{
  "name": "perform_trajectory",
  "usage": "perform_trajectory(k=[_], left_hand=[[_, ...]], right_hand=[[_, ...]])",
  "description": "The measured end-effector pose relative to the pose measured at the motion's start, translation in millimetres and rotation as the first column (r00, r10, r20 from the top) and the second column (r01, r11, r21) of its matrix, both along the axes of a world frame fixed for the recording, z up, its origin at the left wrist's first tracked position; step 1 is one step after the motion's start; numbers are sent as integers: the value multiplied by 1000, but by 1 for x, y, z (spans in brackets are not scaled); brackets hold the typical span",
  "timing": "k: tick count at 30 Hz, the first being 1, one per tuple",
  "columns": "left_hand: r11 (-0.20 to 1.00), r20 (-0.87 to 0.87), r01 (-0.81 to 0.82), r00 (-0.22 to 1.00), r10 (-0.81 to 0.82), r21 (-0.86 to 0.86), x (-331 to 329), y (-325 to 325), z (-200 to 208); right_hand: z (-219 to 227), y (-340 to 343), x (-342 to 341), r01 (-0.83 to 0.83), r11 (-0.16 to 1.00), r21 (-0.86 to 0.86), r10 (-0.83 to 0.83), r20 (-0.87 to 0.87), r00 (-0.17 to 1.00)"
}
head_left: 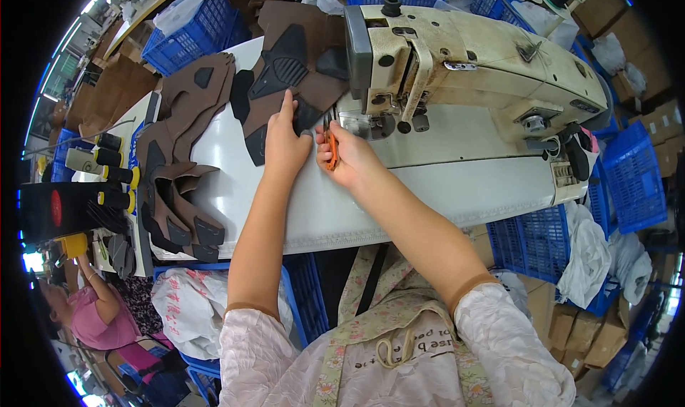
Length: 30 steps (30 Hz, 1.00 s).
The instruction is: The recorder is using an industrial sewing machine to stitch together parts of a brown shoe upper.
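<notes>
A brown shoe-upper piece (303, 30) with black overlays lies on the white machine table (457, 182), left of the needle area. My left hand (287, 143) rests on its near part, index finger stretched forward and thumb out to the right. Close beside it, my right hand (352, 156) is closed round orange-handled thread snips (332, 150), their blades pointing away from me towards the piece's right edge. The cream sewing machine (464, 68) stands just beyond and right of my right hand. Whether the blades touch a thread is too small to tell.
More brown upper pieces (203, 125) are stacked and folded on the table's left. Thread spools (118, 175) stand past them. Blue crates (531, 239) sit below the table's right side, another blue crate (196, 39) at back left. A person in pink (103, 314) sits at far left.
</notes>
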<state>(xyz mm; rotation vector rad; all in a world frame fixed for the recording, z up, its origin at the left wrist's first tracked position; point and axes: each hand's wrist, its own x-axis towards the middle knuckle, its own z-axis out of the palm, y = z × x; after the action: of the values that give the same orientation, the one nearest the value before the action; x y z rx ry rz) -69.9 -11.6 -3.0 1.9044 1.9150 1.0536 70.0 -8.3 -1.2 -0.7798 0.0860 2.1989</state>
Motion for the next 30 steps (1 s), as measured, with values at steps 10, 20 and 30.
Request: perform_trajectory(k=[10, 20, 30], left_hand=[[1000, 40, -26, 999, 27, -18, 6, -1, 6], [991, -556, 113, 829, -58, 66, 30, 15, 20], [951, -655, 283, 696, -295, -128, 17, 110, -2]], right_hand=[[6, 4, -9, 86, 995, -58, -84, 41, 996], [18, -61, 38, -134, 988, 72, 132, 37, 991], [42, -135, 140, -199, 959, 200, 175, 132, 976]])
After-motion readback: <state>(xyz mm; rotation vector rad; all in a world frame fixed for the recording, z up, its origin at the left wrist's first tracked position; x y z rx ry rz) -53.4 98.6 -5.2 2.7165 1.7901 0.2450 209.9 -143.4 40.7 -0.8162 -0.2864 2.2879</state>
